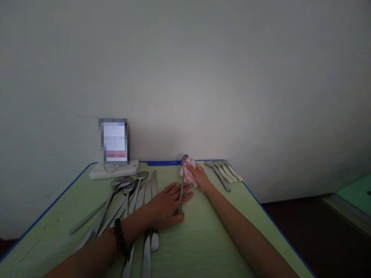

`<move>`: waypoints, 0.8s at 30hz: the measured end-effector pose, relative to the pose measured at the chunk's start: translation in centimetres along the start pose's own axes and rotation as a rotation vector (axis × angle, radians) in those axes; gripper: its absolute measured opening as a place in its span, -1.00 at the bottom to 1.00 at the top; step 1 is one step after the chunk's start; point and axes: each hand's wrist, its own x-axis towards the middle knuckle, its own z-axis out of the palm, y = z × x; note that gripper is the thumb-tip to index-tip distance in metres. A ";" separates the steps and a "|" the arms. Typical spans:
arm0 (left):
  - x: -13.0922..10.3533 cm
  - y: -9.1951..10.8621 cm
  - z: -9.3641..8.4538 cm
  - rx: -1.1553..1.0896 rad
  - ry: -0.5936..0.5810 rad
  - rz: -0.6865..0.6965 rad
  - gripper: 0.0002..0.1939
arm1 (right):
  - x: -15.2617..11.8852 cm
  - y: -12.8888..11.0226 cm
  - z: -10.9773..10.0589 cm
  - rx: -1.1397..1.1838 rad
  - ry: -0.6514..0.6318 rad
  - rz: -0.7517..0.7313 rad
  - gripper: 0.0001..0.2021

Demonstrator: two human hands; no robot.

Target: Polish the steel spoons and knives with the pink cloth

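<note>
A long-handled metal spoon stands with its bowl toward the wall and its handle toward me. My right hand is closed around a pink cloth, which presses against the spoon just below the bowl. My left hand, back side up, holds the handle's lower part. The handle crosses its extended fingers and ends near the thumb; the exact grip is partly unclear. Under and beside my left forearm lie several metal spoons and table knives, overlapping in a loose pile.
Several forks, some with white handles, lie at the back right of the green table. A lit, blurred screen stands on a white base at the back left. A blue edge borders the table, against the wall.
</note>
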 end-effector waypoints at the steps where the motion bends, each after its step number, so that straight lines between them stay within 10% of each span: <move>1: 0.0 0.0 0.0 -0.004 -0.003 -0.002 -0.34 | 0.1 0.1 0.0 0.017 0.018 0.007 -0.69; 24: 0.1 -0.1 0.0 -0.016 -0.042 -0.012 -0.34 | 0.9 -0.2 -0.7 0.281 -0.049 0.074 -0.78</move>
